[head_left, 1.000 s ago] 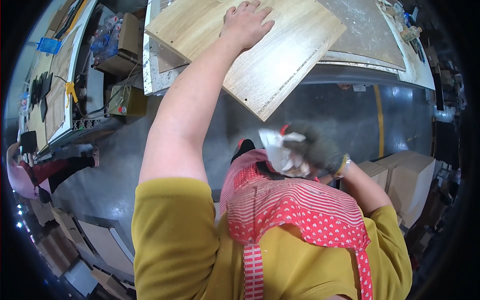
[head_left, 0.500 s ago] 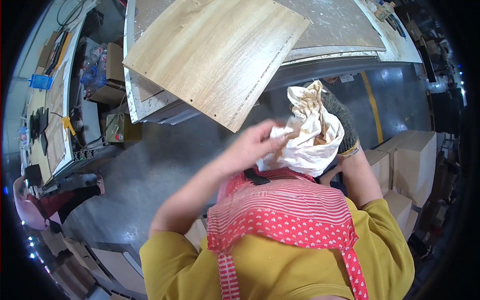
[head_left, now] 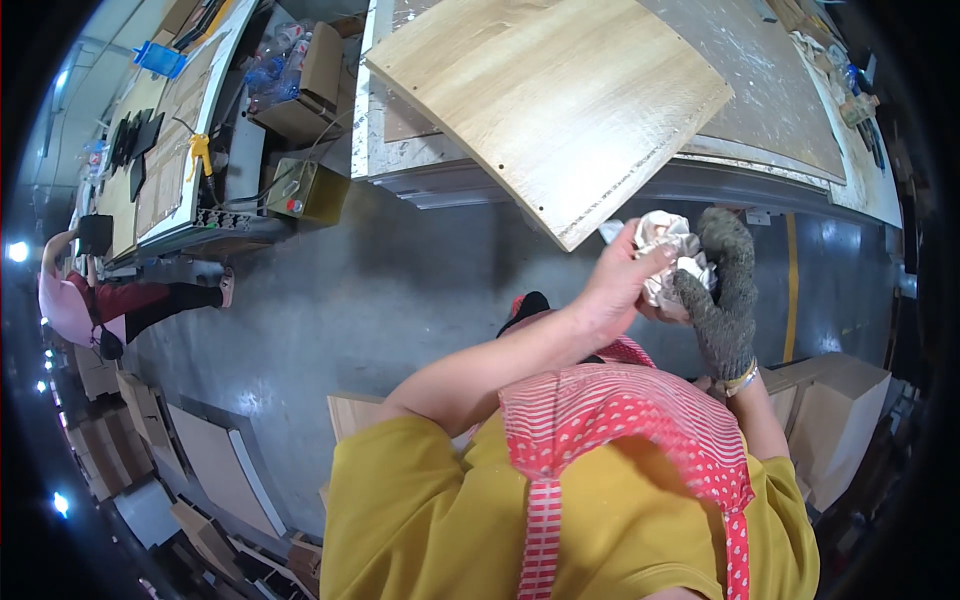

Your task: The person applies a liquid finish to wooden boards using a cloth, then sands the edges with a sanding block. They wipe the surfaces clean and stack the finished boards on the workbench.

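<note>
A stained white rag point(head_left: 668, 250) is bunched up in front of me, off the corner of the workbench. My bare left hand point(head_left: 625, 275) grips it from the left, thumb laid across the cloth. From the other side my right hand point(head_left: 728, 285), in a dark grey knitted glove, presses fingers and thumb around the rag. Just beyond my hands lies a wood-grain panel point(head_left: 560, 100), flat on the bench with one corner jutting over the near edge. Small dark holes run along the panel's near left side.
The workbench point(head_left: 430, 185) spans the far side. Brown cardboard boxes point(head_left: 840, 420) stand at my right. Leftward are a second bench with a yellow air gun point(head_left: 200, 155), a carton of plastic bottles point(head_left: 310, 85) and another person point(head_left: 90, 300). Flat boards point(head_left: 225, 465) lie at lower left.
The rag, hanging loose and spread before, is now crumpled into a compact bundle between both hands. My left hand has closed on it. The whole view has shifted, with the bench appearing farther right.
</note>
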{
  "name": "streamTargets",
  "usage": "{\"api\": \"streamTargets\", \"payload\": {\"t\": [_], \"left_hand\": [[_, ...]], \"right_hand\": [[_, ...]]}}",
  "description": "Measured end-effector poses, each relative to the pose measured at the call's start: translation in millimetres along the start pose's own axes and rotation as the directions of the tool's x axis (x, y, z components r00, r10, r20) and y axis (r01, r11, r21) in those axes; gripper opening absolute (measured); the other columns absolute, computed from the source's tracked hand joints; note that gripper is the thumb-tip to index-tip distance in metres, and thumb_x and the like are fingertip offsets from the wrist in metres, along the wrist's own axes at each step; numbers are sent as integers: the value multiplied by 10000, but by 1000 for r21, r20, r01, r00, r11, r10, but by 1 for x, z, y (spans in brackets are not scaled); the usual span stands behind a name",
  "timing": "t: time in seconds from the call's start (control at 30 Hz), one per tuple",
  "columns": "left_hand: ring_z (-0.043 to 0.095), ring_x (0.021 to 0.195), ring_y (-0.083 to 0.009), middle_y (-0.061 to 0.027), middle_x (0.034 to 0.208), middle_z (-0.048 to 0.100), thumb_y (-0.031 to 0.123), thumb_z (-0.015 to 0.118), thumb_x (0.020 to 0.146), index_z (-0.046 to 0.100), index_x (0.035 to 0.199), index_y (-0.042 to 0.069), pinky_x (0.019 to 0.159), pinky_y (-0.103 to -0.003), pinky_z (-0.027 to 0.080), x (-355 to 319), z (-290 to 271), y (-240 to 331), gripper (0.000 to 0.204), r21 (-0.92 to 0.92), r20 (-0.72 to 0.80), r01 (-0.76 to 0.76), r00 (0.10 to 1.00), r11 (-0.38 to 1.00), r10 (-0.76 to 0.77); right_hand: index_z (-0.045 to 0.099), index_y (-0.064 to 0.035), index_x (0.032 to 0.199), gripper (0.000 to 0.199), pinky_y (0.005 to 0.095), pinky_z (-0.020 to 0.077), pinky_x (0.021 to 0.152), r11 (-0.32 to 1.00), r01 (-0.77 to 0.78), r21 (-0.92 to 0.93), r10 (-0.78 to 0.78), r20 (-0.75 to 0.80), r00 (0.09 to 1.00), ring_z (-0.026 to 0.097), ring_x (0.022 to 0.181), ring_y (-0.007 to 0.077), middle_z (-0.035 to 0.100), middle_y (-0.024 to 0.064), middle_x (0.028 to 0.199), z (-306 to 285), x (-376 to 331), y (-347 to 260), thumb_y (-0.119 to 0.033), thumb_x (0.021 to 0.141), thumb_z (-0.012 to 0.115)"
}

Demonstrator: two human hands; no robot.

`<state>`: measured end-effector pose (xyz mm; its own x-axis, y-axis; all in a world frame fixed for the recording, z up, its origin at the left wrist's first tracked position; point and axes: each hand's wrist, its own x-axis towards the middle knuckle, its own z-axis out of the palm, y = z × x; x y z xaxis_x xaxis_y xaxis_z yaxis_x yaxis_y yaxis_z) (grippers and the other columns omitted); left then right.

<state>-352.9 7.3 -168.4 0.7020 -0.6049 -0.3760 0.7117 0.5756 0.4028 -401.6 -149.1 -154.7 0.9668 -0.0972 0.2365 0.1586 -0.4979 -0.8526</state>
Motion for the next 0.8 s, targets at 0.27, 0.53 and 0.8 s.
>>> {"api": "streamTargets", "payload": {"t": [0.27,0.53,0.8], "left_hand": [[609,1038,-262,-126,1107,654,399,519,973,569,1245,47,919,-377,469,-1,-2,96,448,866,450,-432,893,253,-16],[339,1372,-319,-126,1495,368,499,431,949,485,1375,211,1075,-537,294,118,-63,198,516,374,567,134,750,-918,341],[248,1432,-298,-103,1544,299,553,374,947,381,1457,249,1144,-538,161,140,-86,189,593,645,410,143,764,-751,498]], "right_hand": [[551,-41,1253,375,304,459,936,965,-251,-75,257,72,964,546,1104,172,565,102,1234,8,41,-33,-135,897,626],[607,-107,964,192,388,494,767,735,580,-353,-303,593,746,630,847,292,593,108,912,78,69,-51,-177,789,645],[626,-163,918,158,393,497,662,724,615,-312,-449,465,763,611,767,264,579,97,848,77,70,-21,-154,761,641]]}}
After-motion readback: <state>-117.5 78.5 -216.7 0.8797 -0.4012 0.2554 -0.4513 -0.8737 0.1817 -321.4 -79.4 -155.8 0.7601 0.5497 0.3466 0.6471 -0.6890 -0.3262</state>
